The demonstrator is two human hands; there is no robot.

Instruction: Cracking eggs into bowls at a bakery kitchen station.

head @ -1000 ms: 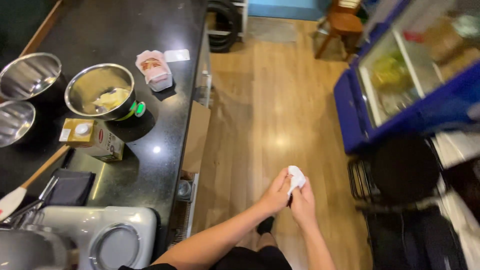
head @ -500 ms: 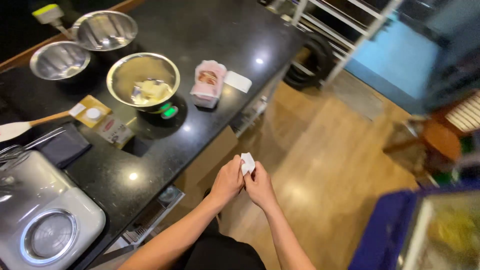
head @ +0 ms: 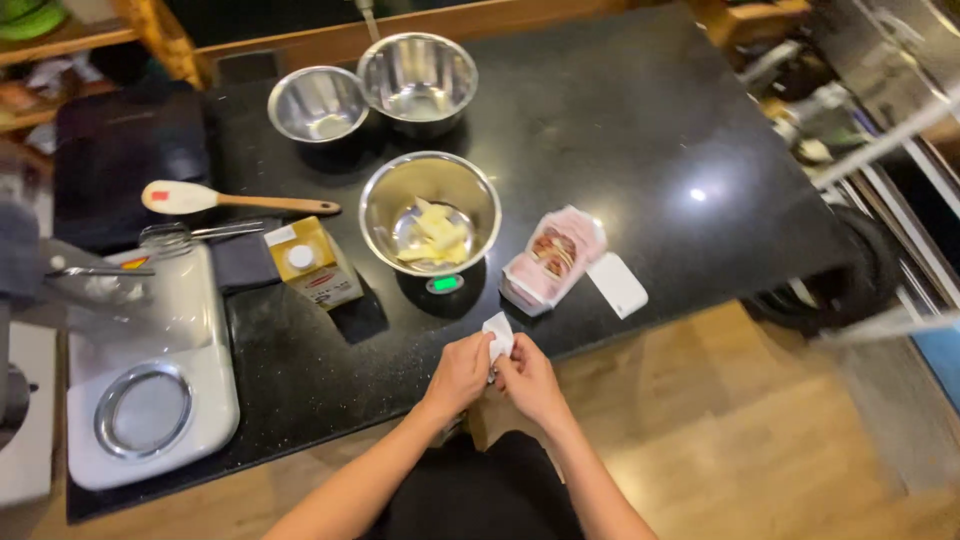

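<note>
We pinch a small white paper [head: 498,334] between both hands — left hand [head: 460,372], right hand [head: 530,379] — fingers pressed together, just before the bowl of butter [head: 430,215].

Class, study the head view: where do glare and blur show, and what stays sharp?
Head view: a bright glare spot sits on the black counter right of the pink package; the right edge, with its white rack, is smeared; the bowl of butter pieces and both hands holding the white wrapper look fairly sharp.

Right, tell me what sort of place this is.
Most likely a kitchen set up for baking: steel mixing bowl of butter pieces on a scale, a stand mixer base, and a spatula on a black counter.
</note>
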